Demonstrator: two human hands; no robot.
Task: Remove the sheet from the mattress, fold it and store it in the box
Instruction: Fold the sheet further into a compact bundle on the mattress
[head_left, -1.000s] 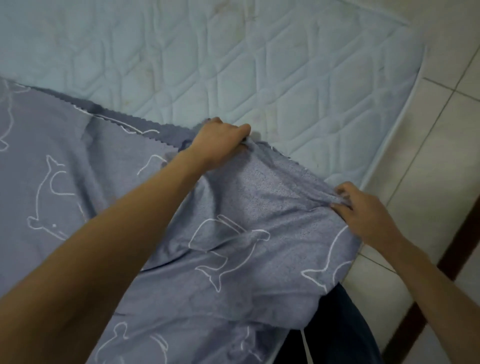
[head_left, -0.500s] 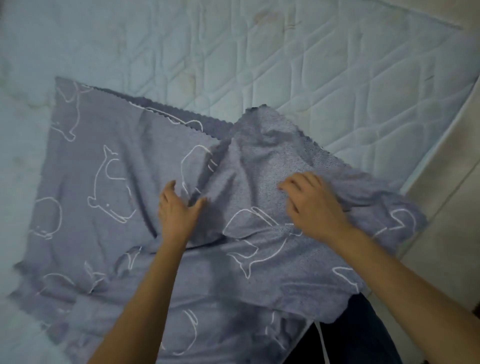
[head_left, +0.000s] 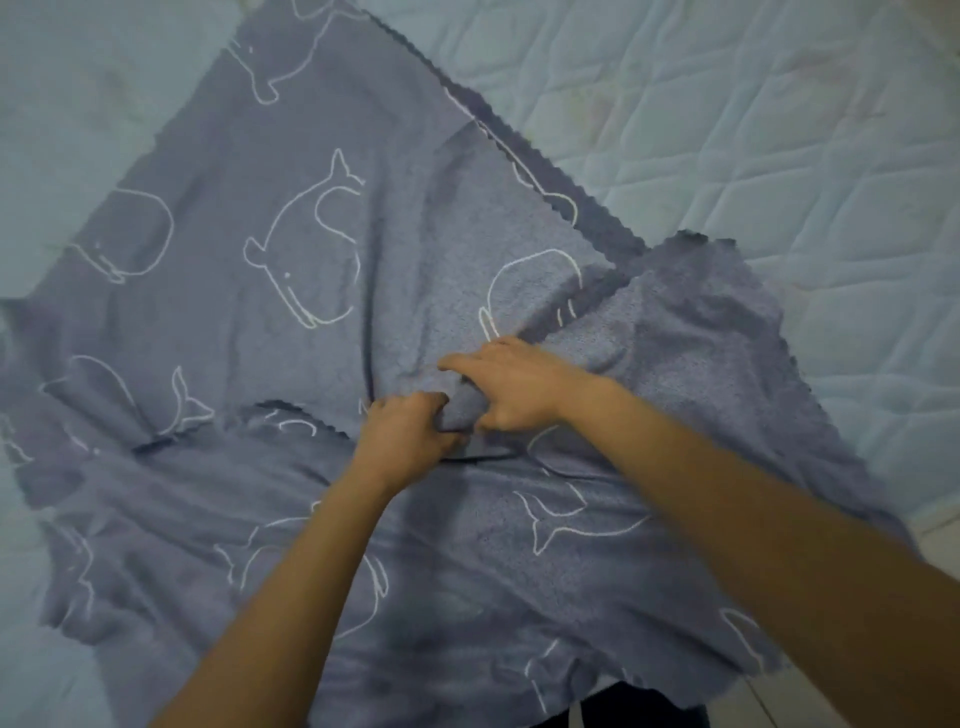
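On quilted mattress (head_left: 753, 156), rumpled grey whale-print sheet (head_left: 311, 270), zigzag edges, left hand (head_left: 405, 439) and right hand (head_left: 511, 384) gripping a bunched fold.

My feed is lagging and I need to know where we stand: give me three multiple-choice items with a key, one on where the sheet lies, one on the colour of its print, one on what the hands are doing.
1. Where does the sheet lie?
A. in a box
B. spread on the mattress
C. wholly on the floor

2. The whale outlines on it are:
A. white
B. red
C. black

3. The hands:
A. both flat and open
B. both hold a bunched fold of the sheet
C. only one touches it

Key: 1 B, quilted mattress shows around it. 2 A, pale lines on blue-grey cloth. 3 B, the left hand and the right hand grip the same bunch.
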